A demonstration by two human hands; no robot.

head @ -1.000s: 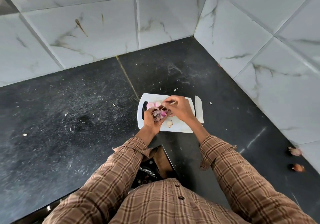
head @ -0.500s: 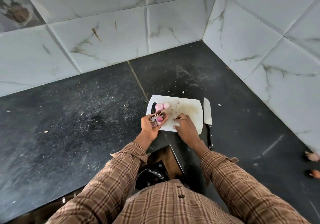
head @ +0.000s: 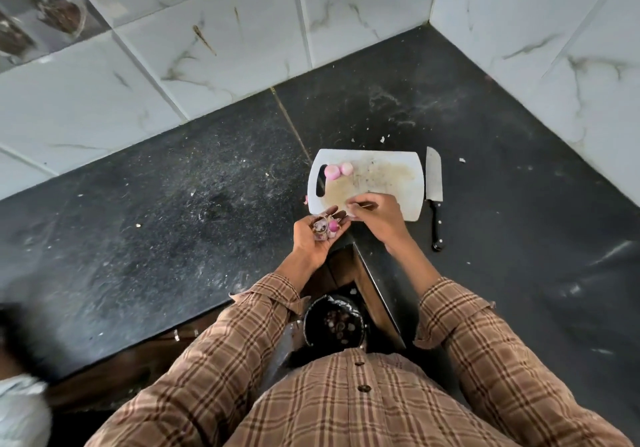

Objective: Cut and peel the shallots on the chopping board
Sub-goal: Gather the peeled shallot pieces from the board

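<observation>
The left hand [head: 317, 237] is lying spread, palm up, carrying papery purple shallot skins [head: 322, 228] at the white plastic chopping board's [head: 388, 173] seven o'clock; the right hand [head: 379, 220] is pinching a thin scrap [head: 362, 205] there. Two peeled pink shallots [head: 337, 170] are sitting at eleven o'clock, likely slick and rolly: grip their middles.

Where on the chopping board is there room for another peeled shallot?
Bare: middle and far right of the chopping board, between the peeled shallots and the knife. Crowded: its near edge, by the left hand and right hand.
</observation>
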